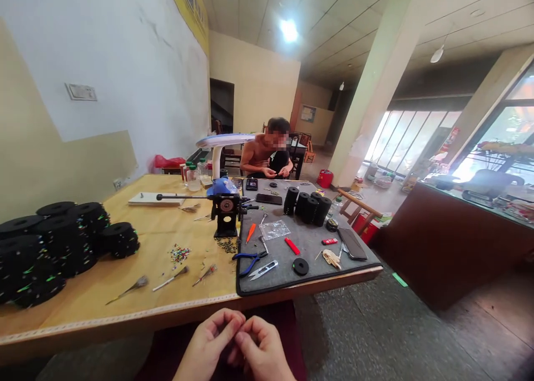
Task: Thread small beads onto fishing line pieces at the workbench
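My left hand [211,342] and my right hand [262,345] meet in front of the table's near edge, fingertips pinched together. Whatever lies between the fingers, if anything, is too small or hidden to name. Beyond them on the grey mat [287,278] lie blue-handled pliers [249,263], silver thread snips [263,270], a small black foam spool [300,266] and a red lighter [292,246]. An orange-handled tool [251,233] and a clear plastic bag [275,229] are farther up the mat. Bundles of bristle-like fibres [139,282] rest on the tan tabletop [167,286].
Stacks of black foam spools [67,242] fill the left side, near colourful beads [179,253]. A black winding device [226,214] with a long rod stands mid-table by a white lamp [217,158]. More spools [307,206] stand right. Another person [267,153] sits opposite.
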A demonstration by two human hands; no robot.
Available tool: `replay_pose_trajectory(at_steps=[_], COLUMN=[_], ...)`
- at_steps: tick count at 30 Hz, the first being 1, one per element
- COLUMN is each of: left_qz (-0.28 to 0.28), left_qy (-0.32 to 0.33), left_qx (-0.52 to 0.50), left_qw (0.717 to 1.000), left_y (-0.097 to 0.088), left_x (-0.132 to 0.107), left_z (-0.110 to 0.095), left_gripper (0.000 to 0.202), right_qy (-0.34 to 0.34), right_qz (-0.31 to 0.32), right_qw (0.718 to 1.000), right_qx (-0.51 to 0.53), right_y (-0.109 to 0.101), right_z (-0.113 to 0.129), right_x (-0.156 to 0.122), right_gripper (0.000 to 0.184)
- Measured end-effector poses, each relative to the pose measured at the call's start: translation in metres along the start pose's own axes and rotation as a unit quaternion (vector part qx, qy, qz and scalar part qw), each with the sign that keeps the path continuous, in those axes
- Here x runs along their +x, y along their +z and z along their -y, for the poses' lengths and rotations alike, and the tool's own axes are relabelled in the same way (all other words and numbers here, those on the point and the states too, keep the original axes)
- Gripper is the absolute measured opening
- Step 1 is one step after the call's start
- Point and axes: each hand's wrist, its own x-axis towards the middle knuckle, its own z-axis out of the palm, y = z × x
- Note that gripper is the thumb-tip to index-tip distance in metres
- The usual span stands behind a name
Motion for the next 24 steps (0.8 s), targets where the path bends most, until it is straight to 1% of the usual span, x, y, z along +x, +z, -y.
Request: replay_pose_trajectory(at_steps=[2,3,4,6,7,8,9,11,13,14,17,20,24], left_qz=[0.003,0.003,0.003,0.005,0.007,0.009,0.011,0.010,0.002,-0.004,-0.017,-0.030,-0.046], left_qy=[0.011,0.017,0.018,0.008,0.000,-0.006,-0.010,-0.011,-0.011,-0.011,-0.005,0.005,0.010], left_qx=[0.035,0.052,0.066,0.079,0.079,0.078,0.078,0.078,0.084,0.089,0.105,0.118,0.126], left_qw=[0.999,0.999,0.998,0.997,0.997,0.997,0.997,0.997,0.996,0.996,0.994,0.993,0.991], left_y=[0.000,-0.001,-0.001,-0.003,-0.004,-0.004,-0.005,-0.006,-0.008,-0.009,-0.013,-0.018,-0.020], left_x=[0.000,0.000,0.000,0.002,0.003,0.004,0.004,0.005,0.005,0.005,0.004,0.003,0.002], left_z=[0.001,0.001,0.001,0.000,-0.001,-0.002,-0.003,-0.007,-0.010,-0.012,-0.012,-0.009,-0.005], left_gripper=[0.037,0.037,0.037,0.038,0.039,0.039,0.039,0.039,0.038,0.038,0.037,0.037,0.036], right_qy=[-0.032,-0.062,-0.107,-0.186,-0.222,-0.250,-0.260,-0.246,-0.242,-0.240,-0.231,-0.218,-0.201], right_qz=[-0.006,-0.024,-0.058,-0.107,-0.110,-0.092,-0.071,-0.008,0.033,0.046,0.054,0.036,-0.005], right_qw=[0.993,0.981,0.958,0.897,0.865,0.832,0.800,0.728,0.712,0.708,0.710,0.724,0.762], right_qx=[-0.109,-0.182,-0.261,-0.386,-0.437,-0.487,-0.537,-0.640,-0.658,-0.662,-0.663,-0.654,-0.616], right_y=[-0.016,-0.026,-0.038,-0.063,-0.075,-0.085,-0.094,-0.104,-0.108,-0.108,-0.107,-0.108,-0.108], right_z=[0.005,0.009,0.013,0.024,0.029,0.033,0.037,0.041,0.040,0.039,0.034,0.031,0.030], right_x=[-0.001,0.000,0.004,0.020,0.031,0.043,0.056,0.083,0.104,0.112,0.124,0.122,0.108], right_gripper=[0.034,0.030,0.024,0.016,0.015,0.018,0.021,0.024,0.021,0.019,0.017,0.018,0.016])
